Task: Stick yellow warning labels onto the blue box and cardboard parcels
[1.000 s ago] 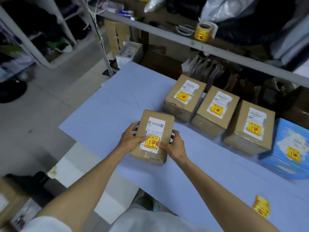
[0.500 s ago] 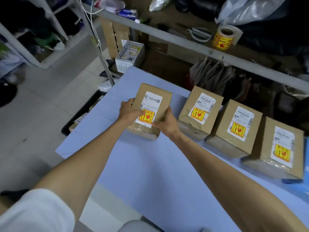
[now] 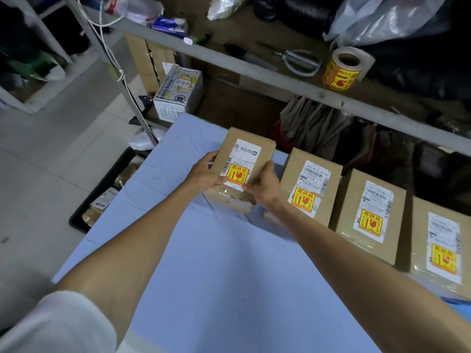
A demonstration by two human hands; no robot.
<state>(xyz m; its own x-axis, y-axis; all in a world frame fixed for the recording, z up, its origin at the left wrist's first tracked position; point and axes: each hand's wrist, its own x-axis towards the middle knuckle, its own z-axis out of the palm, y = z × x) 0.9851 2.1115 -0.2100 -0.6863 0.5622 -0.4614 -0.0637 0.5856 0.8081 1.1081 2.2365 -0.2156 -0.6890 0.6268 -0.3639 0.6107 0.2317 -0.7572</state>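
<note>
The parcel [image 3: 266, 151] at the counter's [image 3: 229, 276] far edge looks light, stiff; left hand [image 3: 204, 173] and right hand [image 3: 265, 186] curl fingers round its side edges; a sound hold.

The yellow warning label [image 3: 238, 173] on the leftmost cardboard parcel [image 3: 267, 154] reads 易碎品. At its 3 o'clock, the next parcel [image 3: 293, 164] bears a yellow label [image 3: 303, 198] reading the same. Its white shipping label [image 3: 316, 175] begins "830".

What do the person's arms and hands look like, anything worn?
The left hand and right hand are bare: no gloves, watch or rings visible. Forearms are uncovered. A short white sleeve covers the left upper arm; the right upper arm is out of frame.
</note>
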